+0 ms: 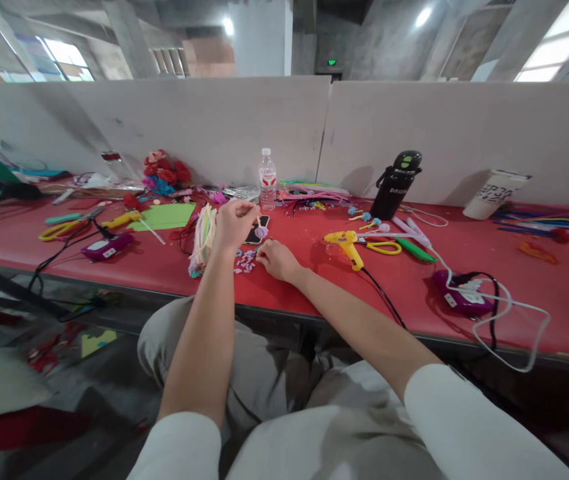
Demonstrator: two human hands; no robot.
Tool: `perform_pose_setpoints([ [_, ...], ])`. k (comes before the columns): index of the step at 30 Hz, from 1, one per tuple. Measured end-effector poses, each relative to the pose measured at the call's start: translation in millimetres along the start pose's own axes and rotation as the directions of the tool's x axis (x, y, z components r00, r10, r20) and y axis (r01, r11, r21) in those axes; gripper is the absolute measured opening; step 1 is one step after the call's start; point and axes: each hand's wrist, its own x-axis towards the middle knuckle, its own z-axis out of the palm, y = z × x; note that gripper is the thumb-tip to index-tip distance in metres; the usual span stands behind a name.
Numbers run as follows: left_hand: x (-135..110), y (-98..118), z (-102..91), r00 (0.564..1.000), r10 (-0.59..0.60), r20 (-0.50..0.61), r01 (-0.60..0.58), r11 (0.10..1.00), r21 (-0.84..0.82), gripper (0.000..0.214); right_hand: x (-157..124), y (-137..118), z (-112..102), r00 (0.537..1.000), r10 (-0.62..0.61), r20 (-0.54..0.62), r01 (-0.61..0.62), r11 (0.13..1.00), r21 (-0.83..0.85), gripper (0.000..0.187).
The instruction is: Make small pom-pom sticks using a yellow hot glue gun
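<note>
My left hand [233,223] is raised a little above the red table [314,280], its fingers pinched on a thin stem with a small purple flower [262,232] at its end. My right hand [275,259] rests on the table with its fingers curled down among several small pale purple pieces [245,261]; what it grips, if anything, is hidden. A bundle of pale pipe cleaners [202,240] lies just left of my left hand. A black phone [256,231] lies behind the flower.
A yellow glue gun [348,245], yellow-handled scissors [383,247] and a green marker [414,251] lie to the right. A water bottle [267,179], a black flask [395,183], a white cup [493,193], purple power strips [460,297] [106,247], green paper [164,216] and red flowers [165,172] stand around.
</note>
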Motion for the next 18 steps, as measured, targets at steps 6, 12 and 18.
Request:
perform_pose_setpoints([
  [6,0.0,-7.2,1.1,1.0,0.003,0.022,-0.004,0.999,0.046,0.018,-23.1,21.5,-29.5,0.983,0.07,-0.17,0.002,0.92,0.392,0.016],
  [12,-9.4,-14.0,30.7,0.99,-0.034,0.134,0.042,0.997,-0.059,0.021,-42.9,48.1,-66.6,0.949,0.224,-0.222,-0.016,0.738,0.675,0.027],
  [18,-23.4,-12.7,57.8,0.952,-0.054,0.3,0.095,0.988,-0.122,0.025,-50.0,52.9,-74.0,0.892,0.365,-0.266,-0.026,0.631,0.775,0.034],
])
